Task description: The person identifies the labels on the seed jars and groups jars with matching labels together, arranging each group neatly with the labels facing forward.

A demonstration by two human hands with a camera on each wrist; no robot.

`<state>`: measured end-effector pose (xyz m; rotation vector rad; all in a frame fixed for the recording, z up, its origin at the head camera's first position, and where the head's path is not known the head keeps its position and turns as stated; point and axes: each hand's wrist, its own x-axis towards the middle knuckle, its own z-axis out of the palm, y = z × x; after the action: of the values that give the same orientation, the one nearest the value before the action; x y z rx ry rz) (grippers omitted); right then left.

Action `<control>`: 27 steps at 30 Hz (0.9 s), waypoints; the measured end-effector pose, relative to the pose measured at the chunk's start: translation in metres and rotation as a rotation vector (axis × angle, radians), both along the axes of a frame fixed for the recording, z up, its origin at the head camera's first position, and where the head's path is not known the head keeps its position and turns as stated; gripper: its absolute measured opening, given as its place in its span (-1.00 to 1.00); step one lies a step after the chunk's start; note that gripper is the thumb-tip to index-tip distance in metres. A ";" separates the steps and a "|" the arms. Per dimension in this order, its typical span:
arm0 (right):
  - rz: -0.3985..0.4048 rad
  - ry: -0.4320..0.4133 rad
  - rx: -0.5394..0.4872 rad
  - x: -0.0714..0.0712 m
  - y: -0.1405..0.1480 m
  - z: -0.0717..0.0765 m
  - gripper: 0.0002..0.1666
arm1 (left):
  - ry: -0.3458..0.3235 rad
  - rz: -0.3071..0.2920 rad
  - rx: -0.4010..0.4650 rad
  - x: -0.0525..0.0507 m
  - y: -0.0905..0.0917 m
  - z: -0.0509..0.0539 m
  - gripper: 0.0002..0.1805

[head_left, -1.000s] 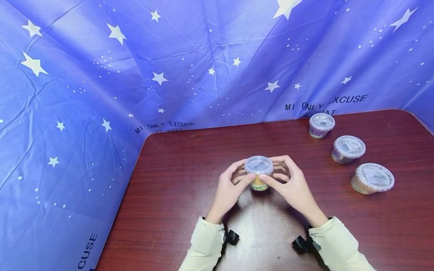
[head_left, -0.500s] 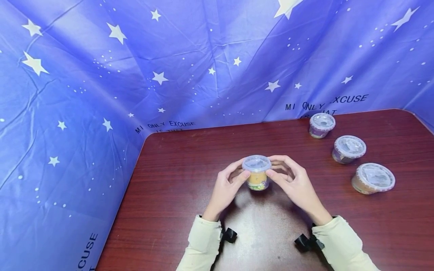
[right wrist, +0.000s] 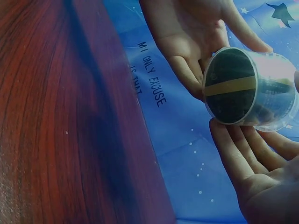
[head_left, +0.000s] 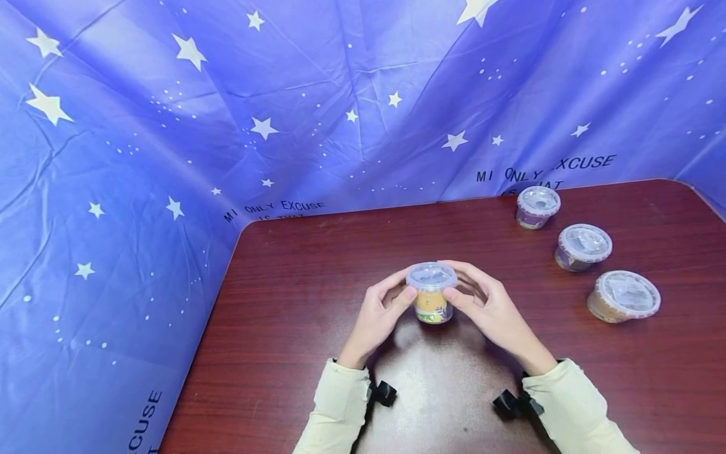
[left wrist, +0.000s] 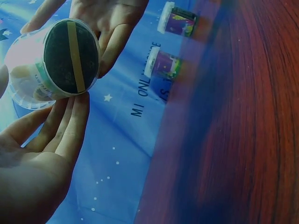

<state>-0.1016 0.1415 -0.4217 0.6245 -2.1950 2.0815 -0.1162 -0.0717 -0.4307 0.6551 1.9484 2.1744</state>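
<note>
Between both hands is a small lidded plastic tub (head_left: 433,301) with a clear lid and a yellow label. The left hand (head_left: 382,312) grips its left side, thumb in front and fingers behind. On the right side the right hand (head_left: 490,312) holds it the same way. Both wrist views show the tub's dark bottom (left wrist: 70,56) with a tan strip across it, so it is lifted off the table. What lies inside the tub cannot be made out.
Three more lidded tubs stand in a slanting row at the right: a purple one (head_left: 537,208) farthest back, a dark-sided one (head_left: 583,248) in the middle, an orange-brown one (head_left: 624,296) nearest. The reddish-brown table (head_left: 283,328) meets a blue star-printed cloth (head_left: 317,94) behind and left.
The held tub has turned slightly, so more of its yellow label shows between the thumbs. The right thumb has shifted right, to the tub's edge. The three other tubs stay where they were.
</note>
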 end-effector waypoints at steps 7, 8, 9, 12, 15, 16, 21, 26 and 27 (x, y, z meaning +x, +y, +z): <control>-0.049 -0.004 0.029 0.001 0.000 0.002 -0.53 | -0.009 0.013 -0.023 0.000 0.000 0.002 -0.51; -0.067 -0.004 0.034 0.000 0.000 0.002 -0.53 | -0.009 0.024 -0.027 0.000 0.001 0.002 -0.52; -0.085 -0.005 0.037 0.000 0.000 0.002 -0.52 | -0.007 0.040 -0.030 0.000 0.001 0.003 -0.53; -0.137 -0.009 0.036 -0.001 -0.001 0.001 -0.52 | -0.004 0.099 -0.036 0.000 0.004 0.004 -0.57; -0.171 -0.019 0.028 -0.001 -0.003 -0.001 -0.52 | -0.002 0.150 -0.051 0.001 0.007 0.005 -0.59; -0.177 -0.020 0.024 -0.001 -0.004 -0.001 -0.52 | -0.002 0.158 -0.059 0.001 0.008 0.005 -0.58; -0.188 -0.022 -0.009 -0.001 -0.008 -0.002 -0.53 | 0.017 0.158 -0.071 0.004 0.011 0.006 -0.53; -0.201 -0.022 0.000 0.000 -0.009 -0.003 -0.52 | 0.034 0.154 -0.056 0.004 0.013 0.005 -0.50; -0.203 -0.020 0.004 0.000 -0.008 -0.003 -0.52 | 0.036 0.155 -0.056 0.004 0.013 0.006 -0.50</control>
<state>-0.1014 0.1332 -0.4244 0.3649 -2.1710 1.9898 -0.1122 -0.0583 -0.4249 0.5554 2.1366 2.1994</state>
